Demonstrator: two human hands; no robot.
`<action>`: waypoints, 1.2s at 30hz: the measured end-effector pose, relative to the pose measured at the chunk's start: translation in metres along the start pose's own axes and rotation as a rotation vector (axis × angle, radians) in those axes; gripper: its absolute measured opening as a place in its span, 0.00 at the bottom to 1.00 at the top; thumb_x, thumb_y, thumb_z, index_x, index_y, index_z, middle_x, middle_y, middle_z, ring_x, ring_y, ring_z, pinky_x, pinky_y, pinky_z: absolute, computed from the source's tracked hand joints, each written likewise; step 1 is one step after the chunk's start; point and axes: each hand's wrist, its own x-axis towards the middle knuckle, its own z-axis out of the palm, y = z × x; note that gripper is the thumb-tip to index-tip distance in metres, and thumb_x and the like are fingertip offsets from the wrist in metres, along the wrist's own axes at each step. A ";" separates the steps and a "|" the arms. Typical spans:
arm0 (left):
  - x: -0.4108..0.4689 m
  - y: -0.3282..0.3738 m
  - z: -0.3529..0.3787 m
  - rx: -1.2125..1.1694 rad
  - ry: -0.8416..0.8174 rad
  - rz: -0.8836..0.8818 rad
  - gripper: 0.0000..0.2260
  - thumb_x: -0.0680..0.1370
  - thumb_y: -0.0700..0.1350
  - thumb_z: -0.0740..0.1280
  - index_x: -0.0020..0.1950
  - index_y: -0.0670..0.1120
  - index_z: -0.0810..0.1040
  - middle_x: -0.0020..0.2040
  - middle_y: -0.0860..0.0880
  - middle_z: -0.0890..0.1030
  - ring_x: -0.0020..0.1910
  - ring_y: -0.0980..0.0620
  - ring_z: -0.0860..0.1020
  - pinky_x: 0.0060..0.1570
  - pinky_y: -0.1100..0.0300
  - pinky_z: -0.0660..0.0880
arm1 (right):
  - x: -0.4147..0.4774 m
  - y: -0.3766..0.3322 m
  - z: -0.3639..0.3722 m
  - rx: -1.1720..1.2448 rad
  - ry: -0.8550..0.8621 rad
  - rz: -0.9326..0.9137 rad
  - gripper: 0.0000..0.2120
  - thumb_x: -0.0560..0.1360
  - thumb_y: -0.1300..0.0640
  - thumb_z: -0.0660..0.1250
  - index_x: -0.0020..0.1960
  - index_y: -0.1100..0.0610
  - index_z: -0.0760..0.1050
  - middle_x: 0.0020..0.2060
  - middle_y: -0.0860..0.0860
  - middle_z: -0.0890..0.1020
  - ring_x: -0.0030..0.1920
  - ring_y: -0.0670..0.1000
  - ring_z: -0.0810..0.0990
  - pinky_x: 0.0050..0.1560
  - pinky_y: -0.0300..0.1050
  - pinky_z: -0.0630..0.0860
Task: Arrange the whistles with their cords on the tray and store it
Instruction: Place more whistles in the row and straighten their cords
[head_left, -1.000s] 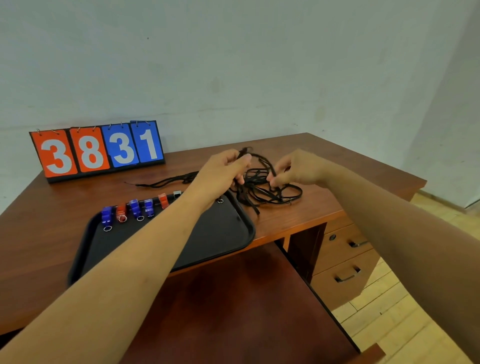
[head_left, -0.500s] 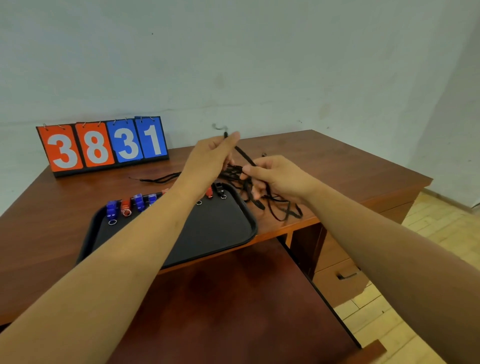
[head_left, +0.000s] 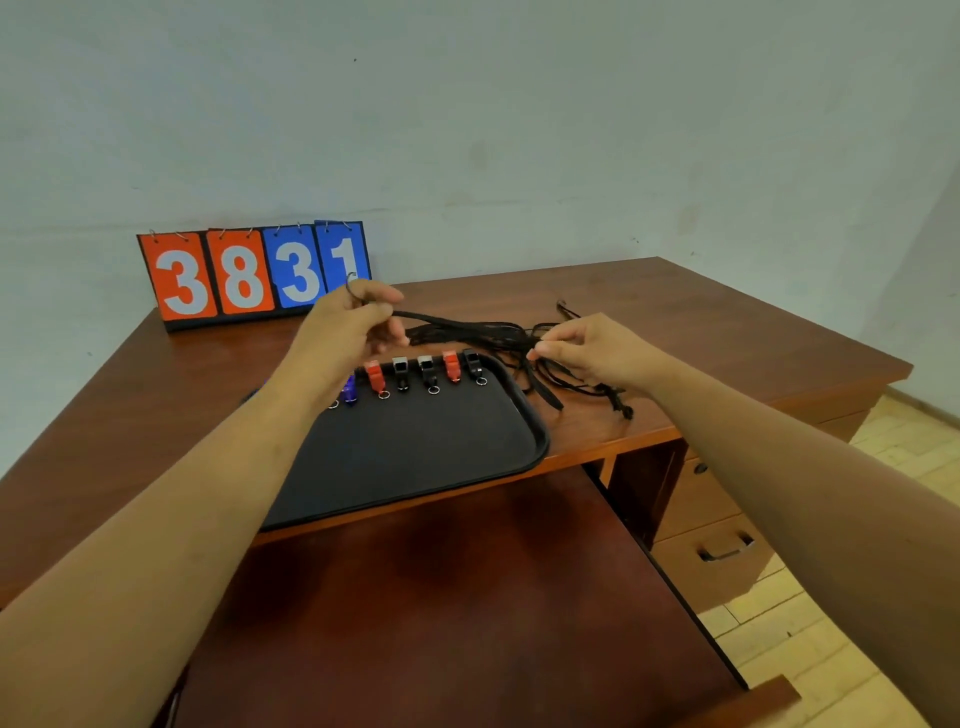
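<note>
A black tray (head_left: 415, 457) lies on the wooden desk (head_left: 701, 322). Several whistles (head_left: 426, 370), red, black and blue, stand in a row along its far edge; my left forearm hides some of them. A tangle of black cords (head_left: 483, 335) stretches between my hands above the tray's far right corner, with loose ends lying on the desk to the right. My left hand (head_left: 353, 325) pinches one end of a cord with a metal ring. My right hand (head_left: 587, 348) pinches the cords at the bunch.
A flip scoreboard (head_left: 254, 273) reading 38 31 stands at the back left against the wall. A pulled-out shelf (head_left: 441, 613) sits below the desk front. Drawers with handles (head_left: 724, 551) are at the right, above a light wooden floor.
Both hands have drawn apart, pulling a cord out taut from the tangle. My left hand moved left and my right hand moved right; the view has shifted slightly.
</note>
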 end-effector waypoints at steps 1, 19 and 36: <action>-0.002 -0.001 -0.007 0.009 0.009 -0.016 0.08 0.82 0.36 0.58 0.55 0.42 0.76 0.36 0.46 0.81 0.39 0.49 0.81 0.44 0.56 0.76 | 0.002 0.001 0.001 -0.020 0.005 0.010 0.12 0.81 0.47 0.63 0.52 0.49 0.83 0.28 0.52 0.67 0.27 0.48 0.63 0.29 0.36 0.63; -0.048 -0.048 -0.130 0.954 -0.044 -0.068 0.01 0.76 0.46 0.70 0.45 0.51 0.81 0.45 0.55 0.80 0.46 0.58 0.76 0.41 0.63 0.68 | 0.028 -0.009 0.032 -0.242 0.150 -0.092 0.09 0.80 0.53 0.65 0.51 0.54 0.84 0.41 0.45 0.84 0.40 0.41 0.79 0.41 0.36 0.71; -0.017 -0.090 -0.133 1.031 0.074 -0.124 0.02 0.75 0.45 0.73 0.45 0.48 0.82 0.44 0.50 0.80 0.46 0.52 0.77 0.39 0.64 0.68 | 0.049 0.026 0.065 -0.347 0.203 0.031 0.03 0.77 0.57 0.70 0.49 0.54 0.82 0.42 0.49 0.83 0.44 0.49 0.81 0.46 0.42 0.73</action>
